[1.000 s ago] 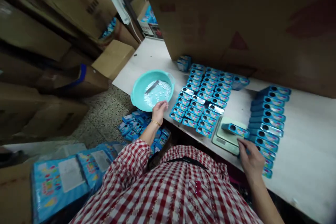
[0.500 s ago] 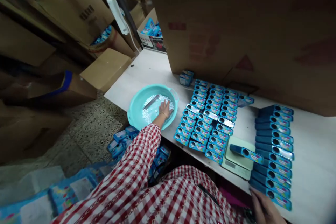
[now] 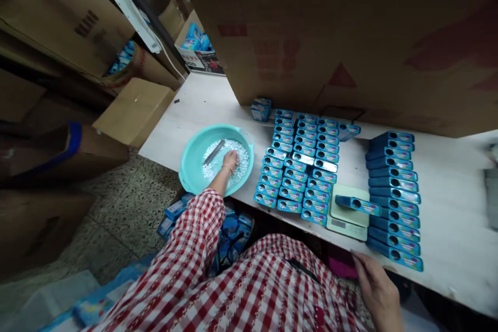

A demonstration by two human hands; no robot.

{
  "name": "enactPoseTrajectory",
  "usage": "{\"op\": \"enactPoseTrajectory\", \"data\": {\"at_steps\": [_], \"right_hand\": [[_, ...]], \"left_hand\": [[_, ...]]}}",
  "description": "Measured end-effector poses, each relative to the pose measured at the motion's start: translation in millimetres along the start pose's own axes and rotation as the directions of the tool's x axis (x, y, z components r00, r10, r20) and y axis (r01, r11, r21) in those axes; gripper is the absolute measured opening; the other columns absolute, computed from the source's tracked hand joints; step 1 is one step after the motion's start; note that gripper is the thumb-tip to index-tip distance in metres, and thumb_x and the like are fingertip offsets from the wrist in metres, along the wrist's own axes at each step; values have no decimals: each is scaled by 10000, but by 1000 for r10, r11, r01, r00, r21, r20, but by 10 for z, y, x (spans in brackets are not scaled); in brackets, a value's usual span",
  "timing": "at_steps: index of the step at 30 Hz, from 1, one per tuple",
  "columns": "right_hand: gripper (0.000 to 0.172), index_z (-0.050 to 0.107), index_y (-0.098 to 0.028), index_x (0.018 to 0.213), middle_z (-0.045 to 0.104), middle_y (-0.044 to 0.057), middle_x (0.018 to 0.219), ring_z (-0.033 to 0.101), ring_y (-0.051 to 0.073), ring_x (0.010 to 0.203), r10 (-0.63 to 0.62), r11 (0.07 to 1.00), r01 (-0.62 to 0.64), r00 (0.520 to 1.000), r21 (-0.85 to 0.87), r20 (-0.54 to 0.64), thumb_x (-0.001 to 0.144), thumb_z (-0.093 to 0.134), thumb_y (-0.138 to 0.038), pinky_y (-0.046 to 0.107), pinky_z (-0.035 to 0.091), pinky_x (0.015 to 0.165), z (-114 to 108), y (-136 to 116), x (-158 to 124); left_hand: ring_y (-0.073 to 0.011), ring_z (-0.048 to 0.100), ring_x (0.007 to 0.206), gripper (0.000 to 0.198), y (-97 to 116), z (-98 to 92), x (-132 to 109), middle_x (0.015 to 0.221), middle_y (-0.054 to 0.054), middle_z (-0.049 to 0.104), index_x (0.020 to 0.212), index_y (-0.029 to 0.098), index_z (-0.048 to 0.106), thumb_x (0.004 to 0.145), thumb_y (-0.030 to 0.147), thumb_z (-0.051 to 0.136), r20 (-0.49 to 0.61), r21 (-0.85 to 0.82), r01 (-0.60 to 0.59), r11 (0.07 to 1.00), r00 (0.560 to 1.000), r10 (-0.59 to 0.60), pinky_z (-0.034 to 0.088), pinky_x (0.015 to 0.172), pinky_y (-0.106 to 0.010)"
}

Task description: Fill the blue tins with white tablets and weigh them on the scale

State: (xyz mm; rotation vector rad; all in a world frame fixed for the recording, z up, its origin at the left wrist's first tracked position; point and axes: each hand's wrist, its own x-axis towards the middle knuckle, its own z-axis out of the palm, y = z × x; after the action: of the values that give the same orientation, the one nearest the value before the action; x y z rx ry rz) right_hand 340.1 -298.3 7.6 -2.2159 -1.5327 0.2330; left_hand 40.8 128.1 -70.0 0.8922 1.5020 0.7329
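Observation:
In the turquoise basin (image 3: 189, 143), my left hand (image 3: 231, 161) is closed, its fingers curled in among small white pellets (image 3: 241, 151). A dark flat strip (image 3: 213, 152) lies on the pellets beside it. My right hand (image 3: 375, 282) rests by the table's front edge with its fingers stretched out, apparently holding nothing. Just beyond it stands a pale green scale (image 3: 347, 226), with one blue box (image 3: 358, 204) lying across its plate. A row of similar blue boxes (image 3: 395, 202) runs close to the scale on its right.
Several columns of blue boxes with round dark openings (image 3: 293, 175) fill the table between basin and scale. A large cardboard carton (image 3: 330, 36) walls off the back. More blue packs (image 3: 229, 233) lie below the table edge. A power strip (image 3: 137, 23) hangs at the left.
My left hand has gone from spread fingers on the pellets to a curled grip. My right hand has moved slightly away from the row of boxes. The view has shifted right.

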Motion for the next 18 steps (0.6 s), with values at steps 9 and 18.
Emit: {"op": "enactPoseTrajectory", "data": {"at_steps": [9, 18], "right_hand": [[275, 612, -187, 910, 663, 43, 838, 632, 157, 770, -234, 964, 220, 969, 151, 81, 850, 410, -363, 276, 511, 743, 17, -197, 416], [340, 613, -195, 947, 668, 36, 916, 637, 168, 825, -185, 981, 168, 957, 91, 224, 845, 379, -420, 281, 523, 758, 145, -57, 62]], "left_hand": [[-197, 568, 861, 130, -26, -467, -374, 851, -85, 576, 791, 168, 518, 710, 269, 510, -212, 294, 33, 955, 977, 31, 446, 676, -290], [-385, 350, 1173, 922, -131, -798, -338, 1311, -253, 280, 1194, 97, 372, 383, 216, 794, -218, 838, 215, 502, 974, -55, 357, 889, -432]]}}
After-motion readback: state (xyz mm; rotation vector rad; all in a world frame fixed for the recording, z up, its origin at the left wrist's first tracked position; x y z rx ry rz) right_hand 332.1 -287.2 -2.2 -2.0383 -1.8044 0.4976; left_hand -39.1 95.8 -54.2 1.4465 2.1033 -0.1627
